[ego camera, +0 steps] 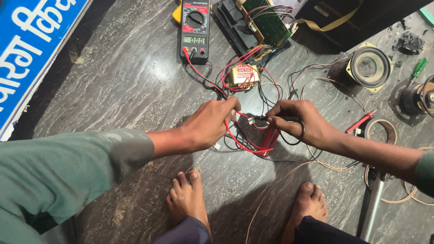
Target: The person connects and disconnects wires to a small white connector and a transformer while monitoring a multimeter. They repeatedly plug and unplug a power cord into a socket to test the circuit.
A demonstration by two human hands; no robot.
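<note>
The left hand [210, 124] was closed in a pinch around a thin red test lead [235, 142] at the centre of the frame. The right hand [300, 124] was closed around a slim black probe [271, 118], its tip pointing left toward the left hand's fingertips; whether the two tips touched was too small to tell.

The grey streaked stone floor [122, 77] lay open through the left and middle of the frame, up to the slanted blue signboard [31, 49] cut off at the upper left corner. Room was tighter to the right and top, where parts crowded near the frame edge.

One black and red digital multimeter [195, 29] lay at upper centre, its leads running down to the hands. One small transformer with a pale label and copper windings [244, 76] sat just below it, amid red and black wires. One green circuit board [270, 20] lay at the top, partly cut off. One round grey loudspeaker on a yellow frame [370, 67] sat at upper right, with one green-handled screwdriver [418, 68] beside it. One red cylindrical tool [269, 139] lay under the hands, mostly hidden. Two bare feet [187, 194] stood at the bottom. A dark round part [418, 97] at the right edge was cut off and hard to identify.
</note>
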